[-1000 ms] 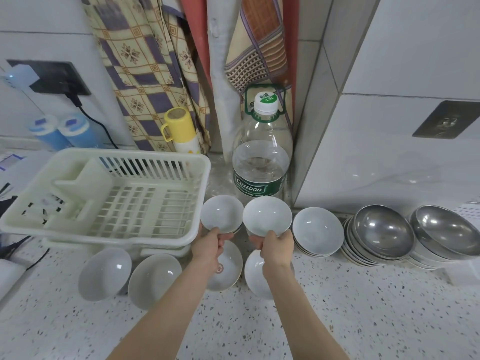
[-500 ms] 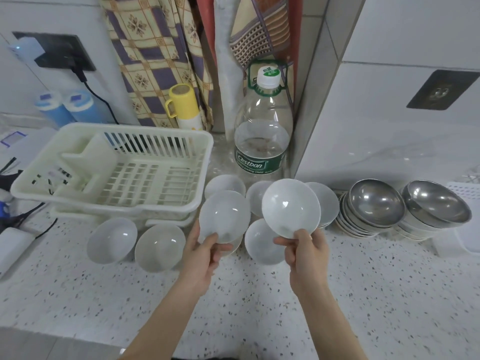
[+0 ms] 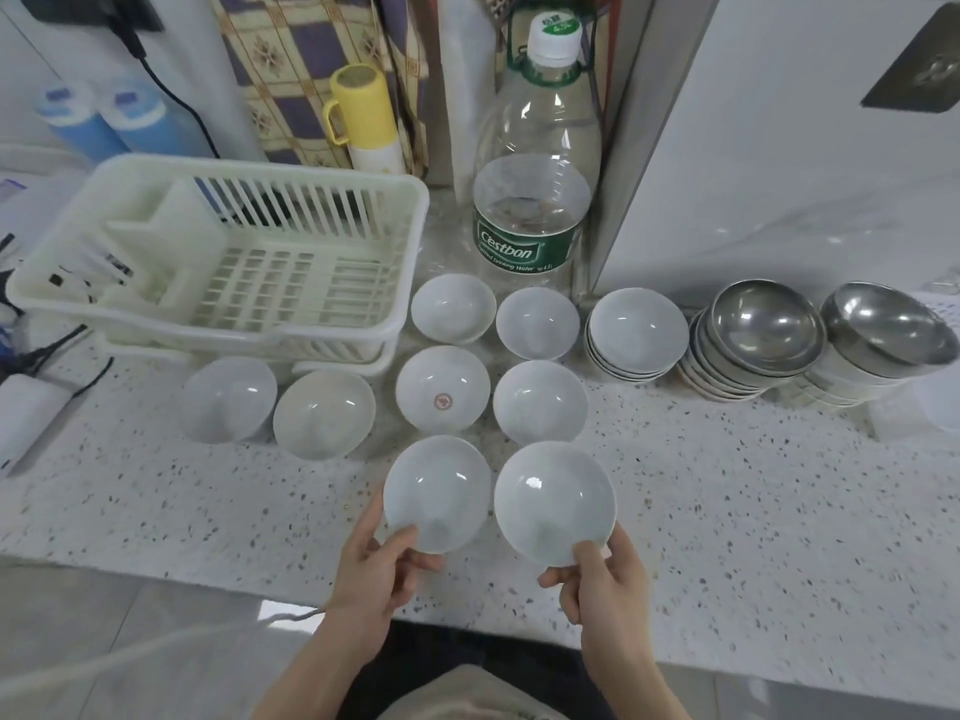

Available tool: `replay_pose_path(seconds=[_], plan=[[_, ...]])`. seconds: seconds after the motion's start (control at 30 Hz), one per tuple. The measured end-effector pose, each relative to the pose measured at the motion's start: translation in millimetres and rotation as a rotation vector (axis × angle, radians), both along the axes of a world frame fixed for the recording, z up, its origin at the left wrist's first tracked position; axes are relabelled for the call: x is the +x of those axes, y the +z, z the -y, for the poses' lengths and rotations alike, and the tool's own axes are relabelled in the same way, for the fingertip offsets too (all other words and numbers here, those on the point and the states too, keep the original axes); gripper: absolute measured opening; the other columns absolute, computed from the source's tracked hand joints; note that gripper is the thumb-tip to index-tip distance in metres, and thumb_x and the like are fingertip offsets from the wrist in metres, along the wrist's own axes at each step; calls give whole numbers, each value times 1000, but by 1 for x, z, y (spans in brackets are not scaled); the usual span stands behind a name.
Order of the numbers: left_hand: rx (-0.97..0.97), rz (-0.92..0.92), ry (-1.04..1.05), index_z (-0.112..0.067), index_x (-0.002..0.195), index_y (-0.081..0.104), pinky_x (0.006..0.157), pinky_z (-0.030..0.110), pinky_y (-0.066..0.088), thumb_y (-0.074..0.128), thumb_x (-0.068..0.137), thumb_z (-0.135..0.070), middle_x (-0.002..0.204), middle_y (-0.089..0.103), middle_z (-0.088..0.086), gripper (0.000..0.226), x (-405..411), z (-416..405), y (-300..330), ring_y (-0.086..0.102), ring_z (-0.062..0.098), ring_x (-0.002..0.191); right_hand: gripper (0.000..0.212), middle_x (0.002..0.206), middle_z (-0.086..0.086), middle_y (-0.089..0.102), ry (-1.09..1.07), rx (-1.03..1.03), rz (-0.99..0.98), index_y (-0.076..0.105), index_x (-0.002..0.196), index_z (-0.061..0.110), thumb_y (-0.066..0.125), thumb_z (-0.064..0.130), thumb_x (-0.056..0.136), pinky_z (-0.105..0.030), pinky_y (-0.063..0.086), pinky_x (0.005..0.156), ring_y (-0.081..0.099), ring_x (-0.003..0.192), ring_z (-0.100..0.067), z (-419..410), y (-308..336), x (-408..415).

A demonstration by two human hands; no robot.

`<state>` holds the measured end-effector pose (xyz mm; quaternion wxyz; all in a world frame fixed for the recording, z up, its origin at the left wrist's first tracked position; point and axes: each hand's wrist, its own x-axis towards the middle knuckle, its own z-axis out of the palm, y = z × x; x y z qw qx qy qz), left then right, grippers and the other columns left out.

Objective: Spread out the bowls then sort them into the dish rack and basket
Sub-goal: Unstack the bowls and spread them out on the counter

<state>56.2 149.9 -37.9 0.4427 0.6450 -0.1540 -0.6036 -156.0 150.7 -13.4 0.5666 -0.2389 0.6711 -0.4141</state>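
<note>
Pinching a shallow round white ceramic bowl (image 3: 438, 495) by its near rim, the left hand (image 3: 378, 574) has its grip closed thumb-on-top, and the right hand (image 3: 604, 586) grips a matching second white bowl (image 3: 554, 502) the same way. Both bowls sit side by side at the near edge of the speckled white tabletop (image 3: 753, 511), mouths tipped up toward the camera. Can't tell whether they actually touch the tabletop. Fingers under the bowls are hidden. Far left sits the cream plastic dish rack (image 3: 228, 262).

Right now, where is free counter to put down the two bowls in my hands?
Free: the near strip under the held bowls and rightward, before the steel stacks. Also left, before the two bowls by the rack. Crowded: centre, around the four spread bowls.
</note>
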Motion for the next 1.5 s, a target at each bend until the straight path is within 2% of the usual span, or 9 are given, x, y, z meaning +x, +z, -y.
replay_pose_path(seconds=[0.2, 0.4, 0.63, 0.83, 0.97, 1.17, 1.27, 1.5], plan=[[76, 9, 27, -43, 130, 51, 32, 15, 26, 55, 95, 0, 64, 66, 32, 56, 4, -10, -13, 36, 12, 30, 42, 55, -25, 63, 18, 108, -6, 55, 129, 18, 41, 0, 93, -19, 28, 33, 32, 30, -11, -9, -16, 0], [52, 96, -28, -44, 135, 46, 33, 15, 24, 51, 97, -1, 68, 67, 33, 57, 14, -3, -11, 31, 12, 30, 42, 57, -24, 64, 67, 129, -4, 53, 128, 18, 40, -1, 93, -19, 30, 34, 33, 31, -11, 0, -24, -8], [46, 165, -28, -42, 137, 47, 33, 18, 28, 52, 98, -4, 70, 69, 31, 55, 9, 8, -10, 40, 11, 32, 46, 58, -25, 64, 88, 128, 19, 53, 127, 23, 40, -3, 91, -20, 30, 35, 33, 32, -11, 9, -32, -6], [90, 216, -22, -36, 145, 42, 33, 19, 30, 52, 99, -9, 70, 71, 27, 55, 8, 8, -15, 41, 11, 34, 48, 62, -23, 67, 125, 106, 14, 53, 111, 41, 39, 0, 92, -20, 31, 35, 42, 34, -11, 10, -37, -1], [84, 229, -29, -33, 146, 40, 34, 19, 30, 52, 99, -11, 71, 71, 26, 52, 6, 9, -15, 43, 14, 38, 41, 65, -19, 70, 153, 118, 22, 49, 107, 46, 40, 7, 97, -19, 32, 36, 42, 34, -12, 8, -38, 4], [71, 219, -53, -33, 145, 41, 37, 20, 29, 52, 99, -11, 72, 71, 27, 52, 10, 11, -16, 41, 16, 40, 33, 68, -19, 72, 158, 108, 18, 41, 124, 36, 41, 13, 100, -19, 32, 35, 41, 33, -10, 7, -39, 8], [67, 207, -82, -36, 144, 39, 37, 19, 28, 51, 100, -12, 73, 72, 27, 52, 12, 11, -15, 40, 15, 38, 30, 69, -17, 73, 154, 103, 15, 41, 125, 30, 41, 13, 101, -20, 32, 36, 42, 34, -10, 7, -38, 12], [44, 187, -190, -36, 144, 37, 37, 20, 29, 51, 100, -16, 76, 74, 22, 51, 19, 12, -13, 48, 14, 41, 25, 70, -19, 73, 75, 125, 38, 44, 118, 31, 43, 14, 100, -19, 30, 37, 37, 35, -9, 8, -34, 23]])
